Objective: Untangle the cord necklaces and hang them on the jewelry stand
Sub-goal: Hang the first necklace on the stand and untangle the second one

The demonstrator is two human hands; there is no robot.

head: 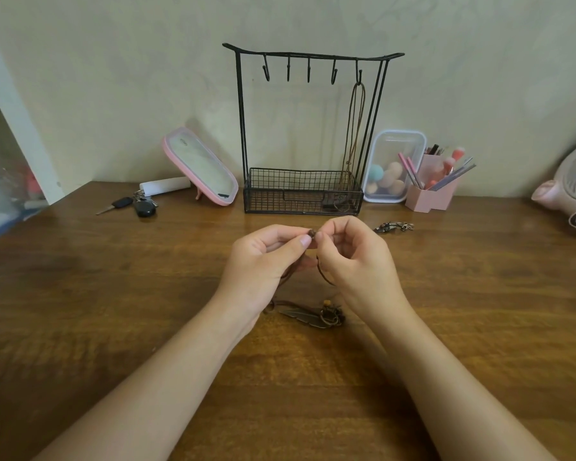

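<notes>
Left hand (263, 257), right hand (355, 257) close together, fingers (301, 241) pinching

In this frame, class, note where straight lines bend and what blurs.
Head view: wide-angle lens skews the black wire jewelry stand; white shelf at left is smeared; left hand and right hand, pinching the brown cord necklace, look sharp.

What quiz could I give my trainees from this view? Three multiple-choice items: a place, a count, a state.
1. Which hook of the jewelry stand holds the hung necklace? A leftmost; B middle; C rightmost.
2. How many hooks does the stand have? A three; B five; C seven.
3. What are the left hand and right hand doing? A lying flat and open; B pinching the bead on the cord necklace; C clenched, empty.
Answers: C, its cord loops over the right-end hook; B, five hang from the top bar; B, both hands close on the bead.
</notes>
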